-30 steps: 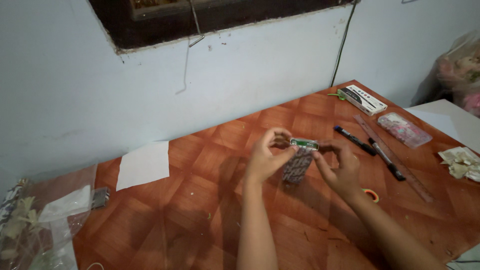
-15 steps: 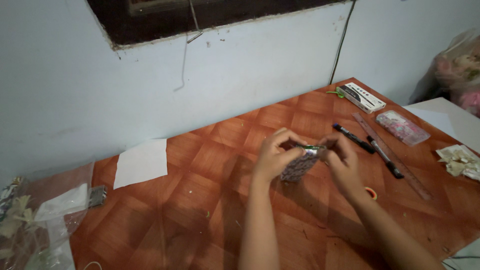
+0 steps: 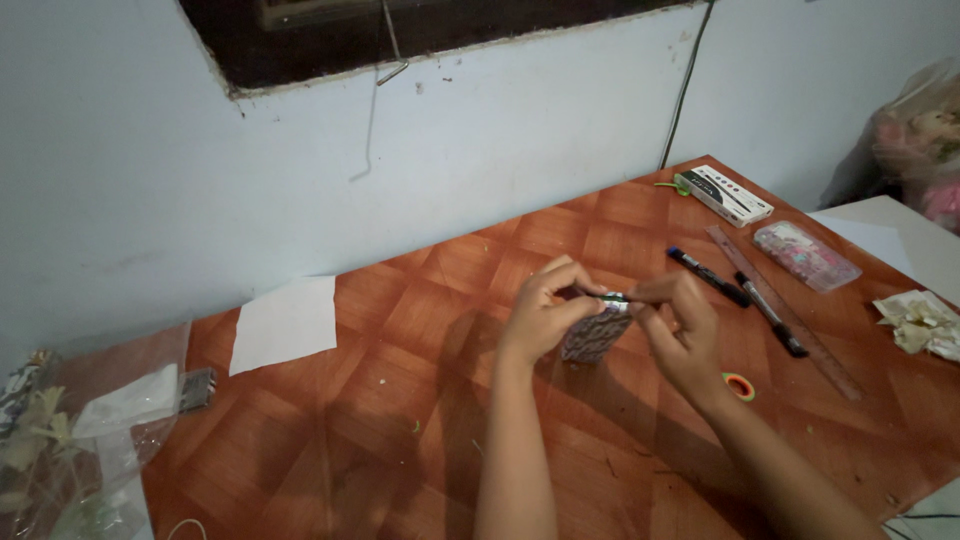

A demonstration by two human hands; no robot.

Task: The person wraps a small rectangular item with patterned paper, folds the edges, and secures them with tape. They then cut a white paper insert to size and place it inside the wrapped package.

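**Both hands pinching a small patterned piece over the counter**

Small patterned paper piece [image 3: 597, 335], grey-dark print, hangs between both hands above the counter [image 3: 400, 400], centre of view. Its top edge carries a thin green-and-dark strip [image 3: 615, 298], too small to identify. Left hand [image 3: 545, 315]: fingers curled, thumb and forefinger pinching the top left of the piece. Right hand [image 3: 680, 325]: fingertips pressed together, pinching the strip end at the top right. Hands nearly touch at the pinch.

Around it: two black marker pens [image 3: 708, 277] just right of the right hand, a long ruler [image 3: 790, 315] beside them, a small roll of coloured tape [image 3: 739, 386] near the right wrist. Farther back right, a white pen box [image 3: 722, 194] and a clear pouch [image 3: 805, 255]. Crumpled cream paper [image 3: 920, 322] at the right edge. White paper sheet [image 3: 285, 322] well left; clear plastic bag [image 3: 80, 430] at the far left.

Risk, as a judgement: the pinch is tiny and at the very edge, so the strip could slip or the paper tear if the hands pull apart unevenly; the piece hangs loose, so it may twist.

Versus one second ago: the hands sit in about the same spot, the piece is still held between them, and the right hand's fingers have closed nearer the left. Camera view shifted slightly.
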